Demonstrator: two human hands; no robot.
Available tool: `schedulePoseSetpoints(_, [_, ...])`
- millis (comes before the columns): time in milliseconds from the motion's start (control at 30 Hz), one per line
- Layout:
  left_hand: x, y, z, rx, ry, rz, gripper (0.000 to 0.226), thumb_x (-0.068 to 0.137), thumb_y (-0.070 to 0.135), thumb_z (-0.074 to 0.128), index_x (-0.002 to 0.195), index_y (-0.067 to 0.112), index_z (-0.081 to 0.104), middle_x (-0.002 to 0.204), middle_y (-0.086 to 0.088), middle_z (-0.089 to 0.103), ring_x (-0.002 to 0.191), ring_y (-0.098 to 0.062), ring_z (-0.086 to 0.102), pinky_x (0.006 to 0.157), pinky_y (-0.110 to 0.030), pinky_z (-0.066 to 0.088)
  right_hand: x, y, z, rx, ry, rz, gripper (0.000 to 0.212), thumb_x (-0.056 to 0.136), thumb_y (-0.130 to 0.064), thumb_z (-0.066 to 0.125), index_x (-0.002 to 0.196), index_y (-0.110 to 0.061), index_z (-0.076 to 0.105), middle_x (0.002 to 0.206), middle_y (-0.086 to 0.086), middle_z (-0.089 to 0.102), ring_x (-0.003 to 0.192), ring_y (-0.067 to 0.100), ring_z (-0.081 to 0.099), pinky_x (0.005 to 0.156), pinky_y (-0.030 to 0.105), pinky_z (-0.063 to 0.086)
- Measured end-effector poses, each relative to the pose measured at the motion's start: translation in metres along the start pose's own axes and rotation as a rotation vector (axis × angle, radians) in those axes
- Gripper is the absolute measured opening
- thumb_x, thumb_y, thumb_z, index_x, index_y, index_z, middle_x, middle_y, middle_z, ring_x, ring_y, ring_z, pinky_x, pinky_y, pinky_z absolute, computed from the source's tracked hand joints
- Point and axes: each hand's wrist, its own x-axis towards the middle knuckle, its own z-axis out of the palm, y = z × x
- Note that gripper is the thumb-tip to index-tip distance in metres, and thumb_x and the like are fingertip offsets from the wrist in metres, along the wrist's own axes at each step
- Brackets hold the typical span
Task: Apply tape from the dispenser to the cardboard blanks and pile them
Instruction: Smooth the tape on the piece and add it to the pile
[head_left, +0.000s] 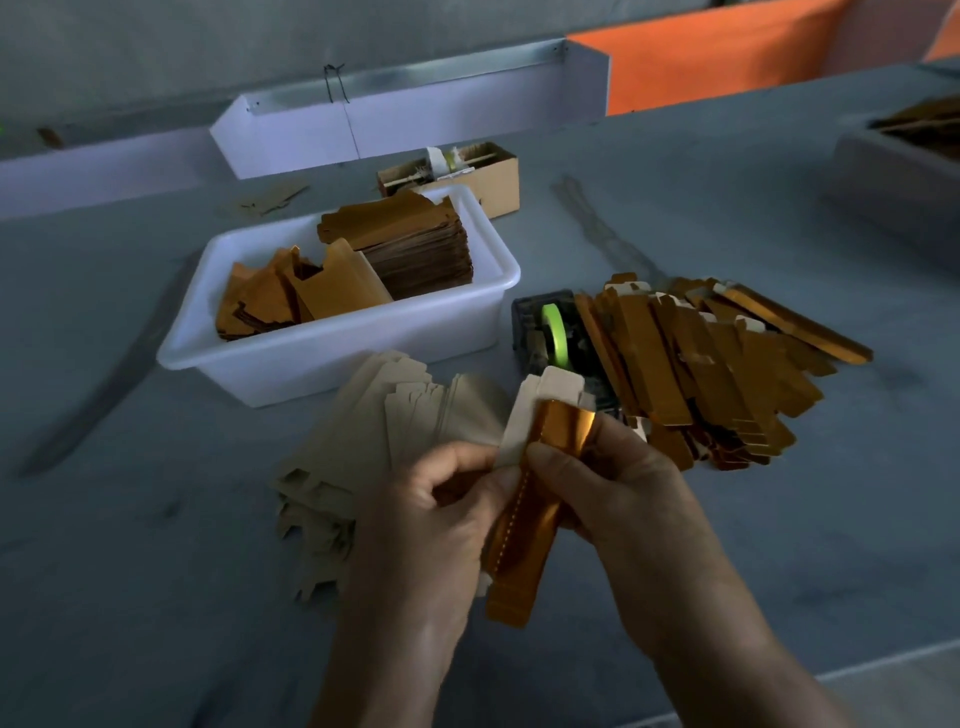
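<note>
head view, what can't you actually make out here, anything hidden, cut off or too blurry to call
- Tape on the held blank: head view; left hand and right hand cover its edges, so no strip can be confirmed.
- Tape dispenser: its cutter end sits behind the blank.
- Grey bin: cut off by the right edge and blurred, contents unclear.
- Small cardboard box: too small and dim to identify what's inside.

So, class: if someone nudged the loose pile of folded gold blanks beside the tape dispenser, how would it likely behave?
The pile would probably slide and spread, since the blanks lie fanned and overlapping, not squared. Each looks light: thin folded card. Their shiny gold faces suggest they may slip over each other easily on the table.
</note>
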Motion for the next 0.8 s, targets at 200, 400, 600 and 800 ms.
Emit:
schedulePoseSetpoints(200, [-0.008, -0.005, 0.018, 0.576, 0.182, 0.386, 0.021, 0.079, 0.019, 0.074, 0.098, 0.027, 0.075, 0.075, 0.0, 0.061, 0.068, -0.024, 0.064, 0.058, -0.035, 0.054, 0.0, 0.004, 0.001, 0.038, 0.106, -0.006, 0.007, 0.079, -0.016, 0.068, 0.082, -0.022, 0.067, 0.083, 0.003, 0.072, 0.082, 0.019, 0.069, 0.078, 0.037, 0.056])
schedulePoseSetpoints(400, [-0.033, 0.007, 0.038, 1.197, 0.172, 0.488, 0.045, 0.075, 0.007, 0.043, 0.109, -0.002, 0.07, 0.072, -0.01, 0.057, 0.066, -0.028, 0.057, 0.049, -0.032, 0.046, -0.004, 0.003, 0.001, 0.056, 0.085, -0.002, 0.011, 0.084, -0.019, 0.064, 0.075, -0.014, 0.066, 0.07, 0.002, 0.069, 0.069, 0.014, 0.068, 0.06, 0.019, 0.052])
schedulePoseSetpoints(600, [-0.032, 0.0, 0.031, 1.101, 0.14, 0.496, 0.036, 0.067, 0.001, 0.073, 0.102, 0.01, 0.073, 0.074, -0.006, 0.053, 0.064, -0.024, 0.056, 0.048, -0.029, 0.04, -0.005, 0.004, 0.005, -0.085, 0.097, -0.023, 0.017, 0.079, -0.032, 0.067, 0.075, -0.016, 0.066, 0.071, 0.005, 0.068, 0.071, 0.017, 0.067, 0.066, 0.031, 0.057])
schedulePoseSetpoints(800, [-0.014, 0.0, -0.001, 0.167, -0.038, -0.148, 0.003, 0.084, 0.028, 0.067, 0.083, 0.029, 0.069, 0.067, 0.008, 0.068, 0.053, 0.0, 0.059, 0.046, -0.013, 0.043, -0.001, 0.003, 0.007, -0.005, 0.084, -0.016, 0.023, 0.085, -0.023, 0.064, 0.064, -0.014, 0.059, 0.063, 0.006, 0.059, 0.064, 0.019, 0.059, 0.073, 0.036, 0.054])
